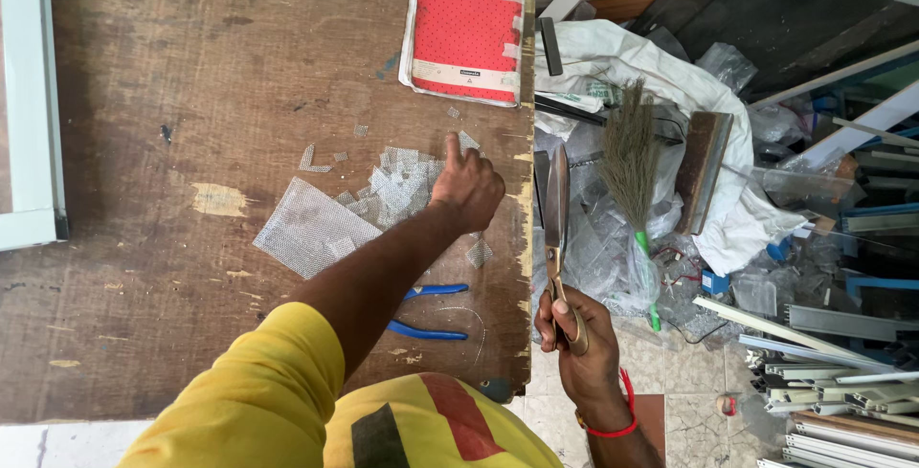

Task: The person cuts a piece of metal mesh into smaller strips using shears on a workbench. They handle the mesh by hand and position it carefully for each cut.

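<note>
**Mesh offcuts and scissors: handling notes**

The left hand [467, 186] is reaching across the wooden surface [191, 76] and pressing down, fingers loosely curled and index finger extended, on a scatter of small mesh offcuts [397, 186]. It is not clamping anything; it is resting on top of the pieces. A larger mesh sheet [311, 229] is lying flat just to the left of the scatter, nearer the person.

The right hand [574, 334] is closing around the handles of a pair of long scissors [558, 210], holding them off the right edge of the surface with the blades together and pointing to the far side.

Handling judgement:

- The mesh is looking very light and limp, likely to slide or lift under the slightest draught. Small pieces are best gathered by sweeping with flat fingers rather than pinching.
- The larger sheet is probably best picked up at a corner or edge; cut edges may be prickly.
- The scissors are appearing rigid and fairly heavy; the handles are the only safe hold.

Blue-handled pliers [426, 310] are lying near the person, partly under the left arm. A red notebook [466, 28] is sitting at the far edge. A small broom [632, 157] is lying among white sacking [670, 76] on the floor to the right.
</note>
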